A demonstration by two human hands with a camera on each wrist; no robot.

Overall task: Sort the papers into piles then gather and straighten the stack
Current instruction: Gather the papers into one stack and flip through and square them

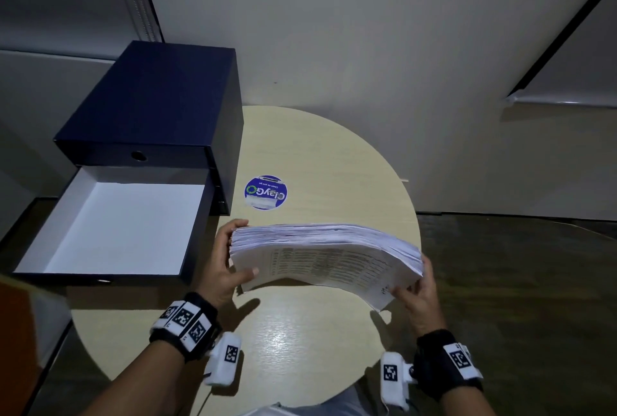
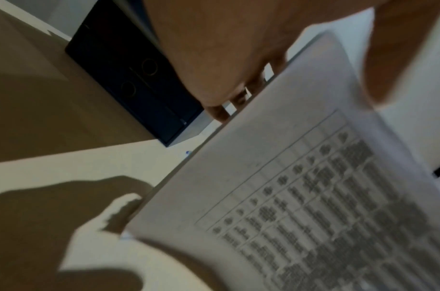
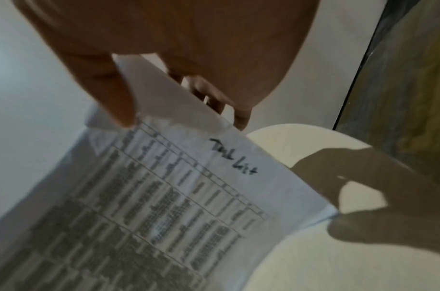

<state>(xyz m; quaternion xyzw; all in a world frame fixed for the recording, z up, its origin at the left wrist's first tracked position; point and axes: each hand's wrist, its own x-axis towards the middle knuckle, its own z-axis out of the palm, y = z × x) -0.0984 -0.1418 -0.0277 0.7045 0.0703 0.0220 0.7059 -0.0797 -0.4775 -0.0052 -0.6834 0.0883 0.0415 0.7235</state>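
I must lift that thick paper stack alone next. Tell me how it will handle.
The thick stack of white printed papers likely flops: it bows between the left hand and right hand. Sheets probably slide, since the edges look fanned. Its thickness suggests weight.

One paper stack, two hands, one drawer box, seemingly one sticker.

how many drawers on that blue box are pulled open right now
1. The lower drawer of the blue box is pulled out toward the person, left of the paper stack. The drawer above it is closed. More drawers may sit hidden underneath.
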